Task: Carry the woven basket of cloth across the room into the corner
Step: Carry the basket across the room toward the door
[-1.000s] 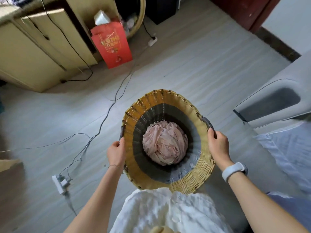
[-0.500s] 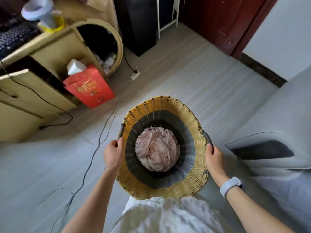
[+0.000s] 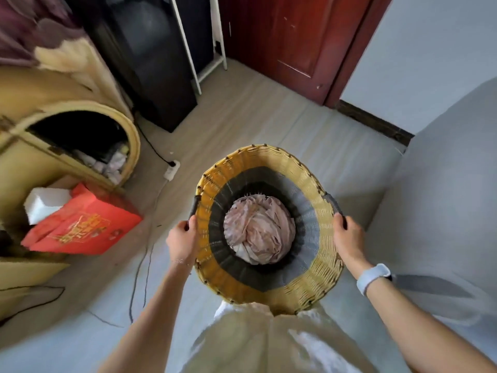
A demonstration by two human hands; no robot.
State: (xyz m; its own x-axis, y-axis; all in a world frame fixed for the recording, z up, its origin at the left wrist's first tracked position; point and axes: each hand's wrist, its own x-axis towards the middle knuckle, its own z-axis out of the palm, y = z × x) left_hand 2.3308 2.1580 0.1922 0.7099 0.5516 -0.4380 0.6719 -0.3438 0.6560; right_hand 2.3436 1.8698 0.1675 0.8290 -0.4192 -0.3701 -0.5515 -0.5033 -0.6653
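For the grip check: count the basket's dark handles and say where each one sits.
2: left handle on the woven basket rim, gripped by the left hand; right handle opposite, gripped by the right hand.

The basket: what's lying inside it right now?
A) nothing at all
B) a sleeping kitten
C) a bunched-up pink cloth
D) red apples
C, since a crumpled pale pink cloth sits at the bottom of the woven basket, which the left hand and right hand hold by its dark side handles.
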